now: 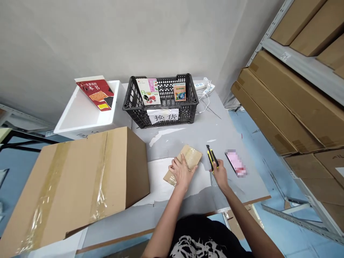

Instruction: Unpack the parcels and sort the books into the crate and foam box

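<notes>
taped kraft-paper parcel (189, 160) lies flat on a white sheet (154, 175) on the grey table (188, 132). left hand (181, 171) presses down on it, fingers spread, not gripping. right hand (219, 175) clenches a yellow-and-black utility knife (212, 157), tip upward.

Pretty plain storeroom vibe here, tbh. The upper left of the frame is filled by a bare off-white wall (113, 39), and pale blue flooring (258, 186) can be seen at lower right and far left. Along the right side a grey steel shelving rack (303, 68) is loaded with flat brown cartons (285, 114). A grey-topped desk (247, 186) is pushed up to the wall at centre, and the whole space is lit softly and evenly.
</notes>
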The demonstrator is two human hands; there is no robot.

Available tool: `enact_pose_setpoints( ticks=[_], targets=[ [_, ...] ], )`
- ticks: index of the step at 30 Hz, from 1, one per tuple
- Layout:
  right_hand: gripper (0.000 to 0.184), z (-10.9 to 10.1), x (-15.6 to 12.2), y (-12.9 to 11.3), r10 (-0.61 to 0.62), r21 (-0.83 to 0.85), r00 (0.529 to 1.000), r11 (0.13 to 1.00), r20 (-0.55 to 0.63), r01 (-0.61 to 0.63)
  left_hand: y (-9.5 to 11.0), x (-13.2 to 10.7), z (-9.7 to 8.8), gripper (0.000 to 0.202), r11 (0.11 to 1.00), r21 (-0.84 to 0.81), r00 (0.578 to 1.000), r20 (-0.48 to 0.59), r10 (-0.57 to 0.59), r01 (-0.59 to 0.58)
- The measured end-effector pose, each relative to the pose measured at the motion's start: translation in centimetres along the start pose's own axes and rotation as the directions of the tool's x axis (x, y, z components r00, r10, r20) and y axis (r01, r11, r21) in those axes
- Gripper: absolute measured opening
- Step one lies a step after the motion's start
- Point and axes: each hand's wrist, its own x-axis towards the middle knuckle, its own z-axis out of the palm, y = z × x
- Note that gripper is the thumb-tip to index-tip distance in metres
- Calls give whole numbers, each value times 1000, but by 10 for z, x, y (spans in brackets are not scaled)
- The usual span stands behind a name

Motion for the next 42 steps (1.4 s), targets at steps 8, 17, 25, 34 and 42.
enact_pose_setpoints(
  ticks=[8,17,25,34,42],
  targets=[
    [36,51,14,32,79,2,991,997,-109,-79,-45,5,-14,62,996,-69,982,177,71,-59],
    [50,90,-9,-17,-70,344,996,938,58,46,-27,1,-7,68,997,8,972,221,77,-81],
    [57,105,-19,-20,6,500,1000,866,26,-18,-2,1,-11,58,981,151,965,247,85,-125],
    [54,99,-15,-16,-37,422,997,906,72,3,-31,30,-40,52,961,-129,827,490,276,-244],
    [73,82,-16,-34,-28,255,990,967,136,-8,-59,38,-56,53,972,-151,864,448,229,-179]
  ],
)
